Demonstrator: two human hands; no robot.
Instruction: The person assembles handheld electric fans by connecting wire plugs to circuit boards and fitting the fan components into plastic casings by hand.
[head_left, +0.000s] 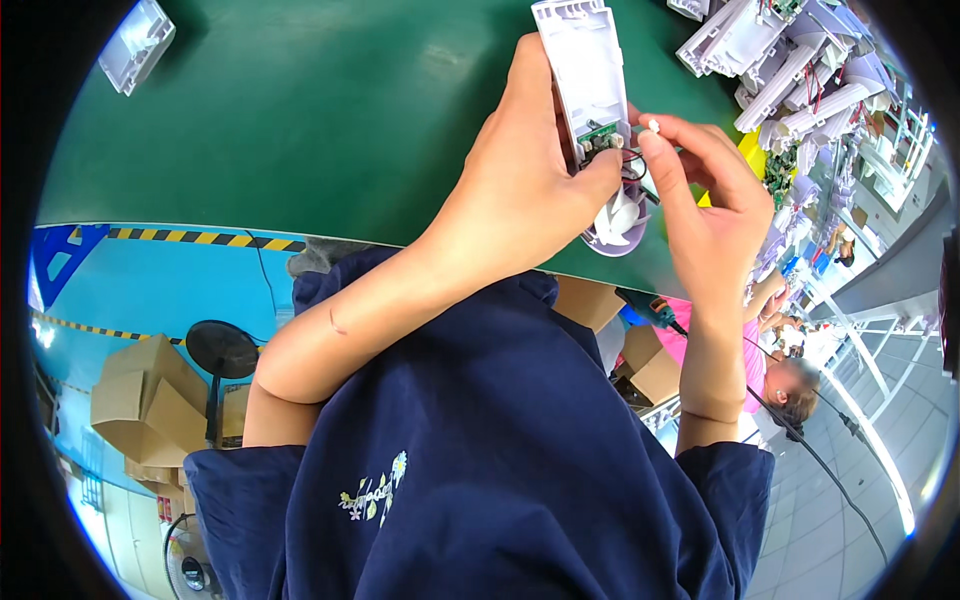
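Note:
My left hand (515, 185) is closed around a white plastic housing half (585, 60), its hollow side facing up, over the green table. Its thumb presses near a small green circuit board (600, 132) inside the housing. White fan blades (617, 216) sit in the rounded near end. My right hand (715, 195) pinches a small white connector (654, 126) between thumb and forefinger, just right of the housing. Thin black and red wires (636, 165) loop between the board and the fan end; whether they run to the connector is hard to see.
Another white housing piece (137, 45) lies at the table's far left. Many housings with wires are piled (800, 85) at the far right, beside something yellow (752, 152). A green-and-black power tool (650, 308) and cardboard boxes (150, 400) are below the table edge. A person in pink (752, 350) sits at right.

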